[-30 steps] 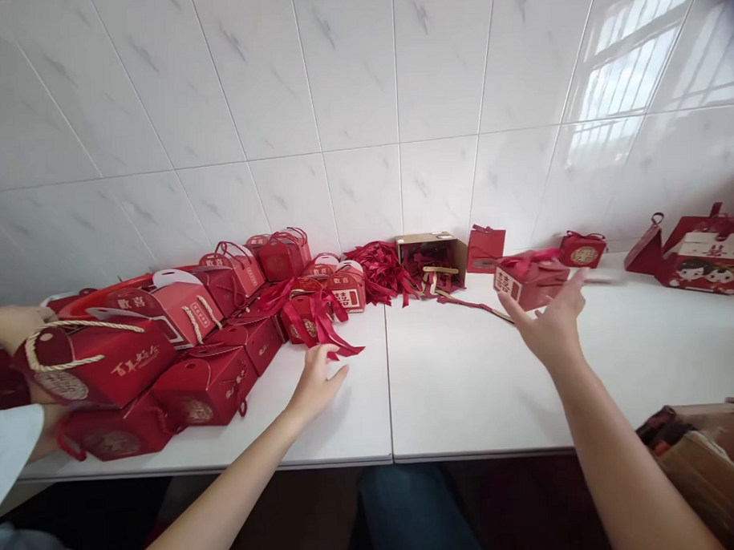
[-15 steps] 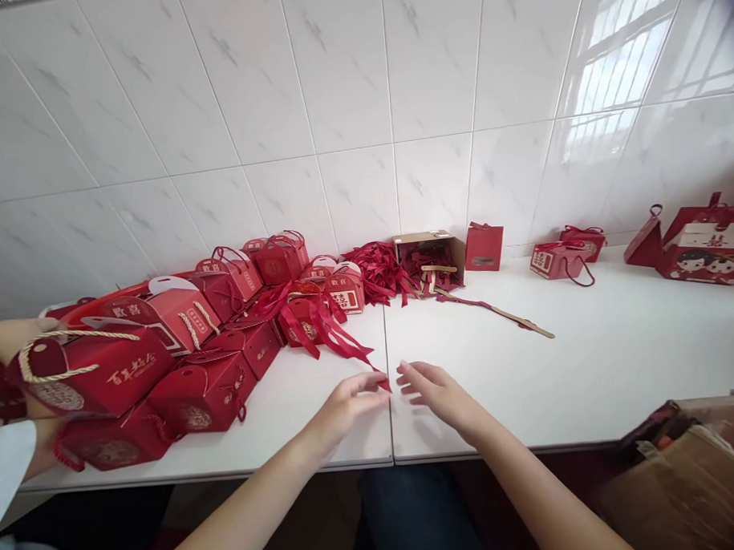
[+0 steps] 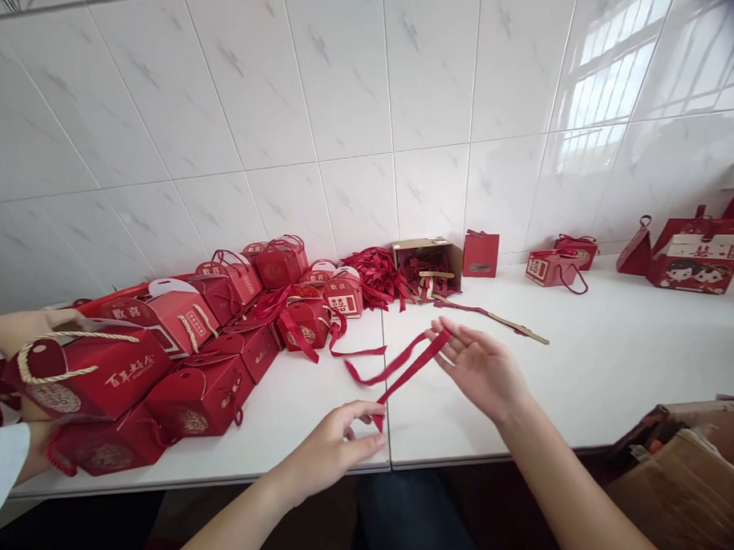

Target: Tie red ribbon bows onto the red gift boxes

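Note:
A red ribbon [image 3: 411, 370] is stretched above the white table between my two hands. My right hand [image 3: 483, 369], palm partly turned up, grips its looped upper part at the fingertips, and a loose tail trails off to the left. Lower down, the fingers of my left hand [image 3: 342, 443] hold the ribbon near its short end, with the thumb a little apart below. Farther back, more red ribbons [image 3: 298, 333] drape over the small red gift boxes [image 3: 308, 321]. A heap of red ribbons [image 3: 376, 276] lies by the wall.
Red gift boxes [image 3: 196, 397] are piled on the left, where another person's hand [image 3: 29, 331] touches one. An open carton [image 3: 456, 260] of straps stands at the back, one strap [image 3: 494, 314] trailing out. More boxes [image 3: 697, 251] stand right; a brown carton [image 3: 693, 480] is at front right.
One ribbon has come away from the draped bunch and now spans my hands. My right hand has moved right and up, gripping it; my left hand has shifted slightly down and left.

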The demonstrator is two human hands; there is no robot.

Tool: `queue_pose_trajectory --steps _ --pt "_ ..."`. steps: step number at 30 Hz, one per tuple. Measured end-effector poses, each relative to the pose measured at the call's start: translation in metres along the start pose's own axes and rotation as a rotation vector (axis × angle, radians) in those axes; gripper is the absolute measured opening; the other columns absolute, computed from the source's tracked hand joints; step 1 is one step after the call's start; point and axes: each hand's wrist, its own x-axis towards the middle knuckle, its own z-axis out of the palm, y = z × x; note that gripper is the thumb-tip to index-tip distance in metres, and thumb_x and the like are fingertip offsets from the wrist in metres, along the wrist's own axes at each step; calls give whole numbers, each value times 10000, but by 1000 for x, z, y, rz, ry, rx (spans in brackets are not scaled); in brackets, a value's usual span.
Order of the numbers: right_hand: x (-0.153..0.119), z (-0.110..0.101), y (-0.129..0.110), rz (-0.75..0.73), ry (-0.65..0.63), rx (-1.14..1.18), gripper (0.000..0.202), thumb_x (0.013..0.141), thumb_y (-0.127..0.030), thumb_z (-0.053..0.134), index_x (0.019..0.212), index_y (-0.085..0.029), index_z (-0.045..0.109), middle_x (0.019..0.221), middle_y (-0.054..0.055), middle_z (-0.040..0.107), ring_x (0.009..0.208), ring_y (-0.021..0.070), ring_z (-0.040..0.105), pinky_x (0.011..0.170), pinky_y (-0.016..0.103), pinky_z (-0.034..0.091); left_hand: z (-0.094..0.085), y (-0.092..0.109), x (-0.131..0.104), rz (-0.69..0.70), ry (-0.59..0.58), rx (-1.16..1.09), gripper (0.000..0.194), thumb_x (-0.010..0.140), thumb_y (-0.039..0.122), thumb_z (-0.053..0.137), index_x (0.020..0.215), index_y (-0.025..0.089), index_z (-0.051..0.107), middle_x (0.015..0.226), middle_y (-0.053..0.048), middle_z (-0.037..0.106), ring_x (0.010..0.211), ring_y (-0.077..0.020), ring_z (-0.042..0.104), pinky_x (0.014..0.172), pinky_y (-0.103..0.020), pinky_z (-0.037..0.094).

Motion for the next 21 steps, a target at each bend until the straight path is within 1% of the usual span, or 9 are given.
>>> queue_pose_trajectory --steps 4,6,8,10,12,14,16,19,21 --pt "2 -19 -27 -161 125 87 211 789 -255 533 948 -189 654 1224 56 593 1154 186 540 903 287 502 -25 -21 12 -65 198 -74 439 697 469 627 1069 237 647 1227 -70 584 1143 -263 495 974 -360 358" --pt "2 -30 -34 -224 184 118 193 786 -225 545 941 -181 652 1206 52 601 1133 169 554 871 252 518 -37 -32 18 -104 272 -124 439 681 457 639 1049 219 654 1196 -78 606 1165 -262 492 983 -350 351" --pt "4 -38 -37 -270 242 121 175 780 -185 568 935 -179 651 1159 43 624 1098 148 576 837 218 530 -47 -41 23 -143 334 -170 442 672 455 641 1042 214 654 1169 -80 624 1145 -266 514 947 -350 383" --pt "6 -45 -36 -305 291 100 160 777 -151 585 918 -188 649 1100 28 645 1051 129 601 805 198 539 -55 -49 27 -158 411 -199 424 665 453 639 1016 216 663 1168 -78 629 1135 -272 524 877 -340 425" --pt "7 -50 -33 -335 323 82 157 772 -123 598 902 -196 645 1041 16 661 999 116 624 788 192 545 -61 -56 30 -148 471 -225 402 653 450 638 971 207 679 1174 -82 629 1139 -274 522 797 -316 451" --pt "8 -54 -29 -362 353 83 179 755 -95 621 899 -201 635 992 10 671 951 107 643 781 195 550 -64 -62 33 -128 496 -248 401 647 452 629 934 180 691 1153 -104 641 1127 -277 531 723 -297 460" --pt "8 -58 -27 -375 384 103 222 730 -68 648 896 -211 615 969 9 676 914 106 655 772 205 559 -66 -67 36 -120 517 -217 419 655 464 602 926 158 695 1100 -124 663 1074 -281 564 674 -297 462" --pt "9 -64 -27 -353 421 175 214 731 -20 622 841 -201 594 934 6 677 816 85 665 738 184 571 -68 -73 43 -113 555 -74 380 672 468 566 859 164 697 970 -110 698 933 -281 619 662 -329 470" --pt "8 -67 -28 -308 435 245 193 764 -1 558 819 -182 600 890 5 671 728 58 656 686 137 568 -72 -74 51 -77 593 18 317 672 451 566 796 180 674 913 -84 693 913 -276 617 725 -347 472"
